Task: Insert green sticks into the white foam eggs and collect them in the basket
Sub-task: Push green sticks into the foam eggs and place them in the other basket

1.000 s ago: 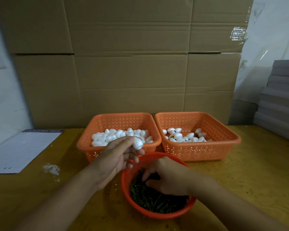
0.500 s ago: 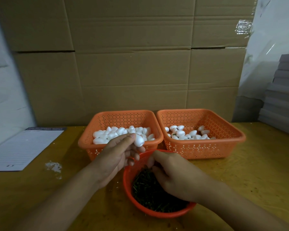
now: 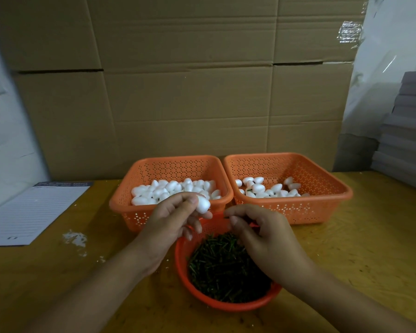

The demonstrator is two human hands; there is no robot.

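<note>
Two orange rectangular baskets sit side by side toward the worktop's far edge, against a wall of cardboard sheets (image 3: 190, 92). Left basket (image 3: 139, 212) holds a heap of plain foam eggs (image 3: 168, 188); right basket (image 3: 322, 210) holds fewer eggs (image 3: 262, 188), one showing a bit of green. Round orange bowl (image 3: 238, 306) at the near edge, middle, filled with green sticks (image 3: 223, 267). Lined notepad (image 3: 31, 210) at the left edge; white crumbs (image 3: 75, 237) beside it. Grey stacked boards (image 3: 408, 131) at the far right corner.

Both hands hang over the bowl's far rim and hide part of it and the left basket's front wall.

Left hand (image 3: 171, 224) pinches one foam egg (image 3: 203, 205) between thumb and fingertips; its long axis tilts up-left to down-right, rounder end toward the right hand. Right hand (image 3: 262, 236) has thumb and forefinger pressed together, tips toward the egg; whether a stick sits between them cannot be told.

Against a second ago: right hand has come up out of the sticks and now sits close to the egg, not touching. Egg held at much the same spot.
</note>
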